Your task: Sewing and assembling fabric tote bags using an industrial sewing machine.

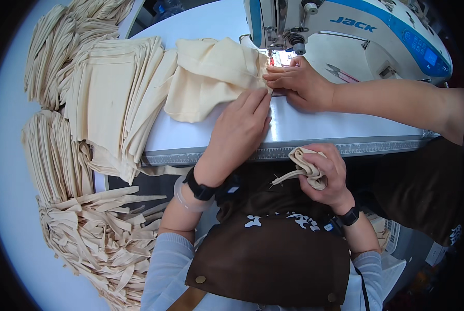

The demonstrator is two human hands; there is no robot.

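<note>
Cream fabric [211,78] lies on the bench [299,127] at the sewing machine's needle [269,52]. My left hand [239,129] presses it flat, fingers open; my right hand [322,173] clutches a folded strip [304,166]. Keeping the edge straight matters; another person's hand [299,83] steadies it.

table: a white sewing table [304,127] is running across the upper middle, its grey front edge bending with the lens.
machine: a white and blue sewing machine [377,36] is standing on the far right of the table, a small lamp glowing at its needle.
stacks: cream cloth pieces [112,98] are lying piled on the table's left end and spilling over its edge.
side surface: a pale surface [9,171] is carrying more folded stacks at the far left.
strips: loose cream strips [102,233] are lying heaped at lower left.
light: even, bright light is falling from above, casting soft shadows.
</note>
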